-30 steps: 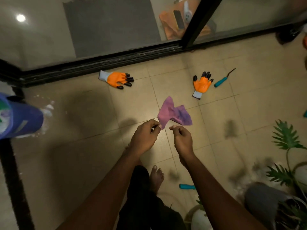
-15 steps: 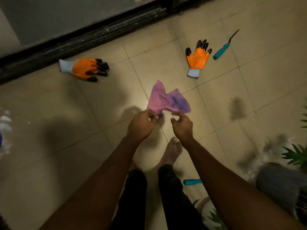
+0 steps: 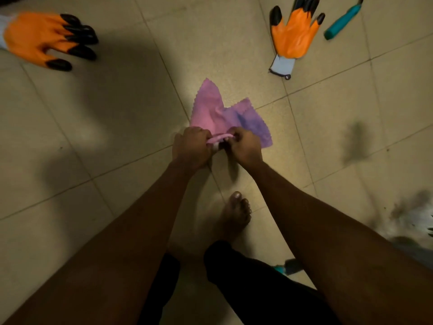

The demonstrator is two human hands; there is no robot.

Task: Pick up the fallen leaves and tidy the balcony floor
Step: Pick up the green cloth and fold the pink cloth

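Left hand [image 3: 190, 147] and right hand [image 3: 246, 147], close together, each pinch the near edge of a pink cloth [image 3: 210, 111] fanning out beyond them. They seem to be readying it to wipe the floor [image 3: 117, 127] beneath. No leaves show plainly, so the next move is probably to spread it flat.

overall: dim, warm yellow-brown cast.
light: source not in view; brightest pool on floor [image 3: 145, 118] around cloth [image 3: 208, 111], fading toward every edge.
shadows: broad soft patches upper left and mid left; small dark one under right hand [image 3: 246, 148]; smudgy grey patch mid right.
glare: faint sheen on tile left of centre, nothing blown out.
blur: motion smear on left-edge glove [image 3: 35, 38], top glove [image 3: 293, 36], tool [image 3: 342, 22]; lower right corner smeared, unreadable.
sharpest: left hand [image 3: 191, 148], right hand, cloth; still soft.
distortion: wide-angle; tile lines bow, arms [image 3: 328, 231] balloon toward bottom edge.
dark detail: arms and trousers [image 3: 246, 289] nearly black, little texture.
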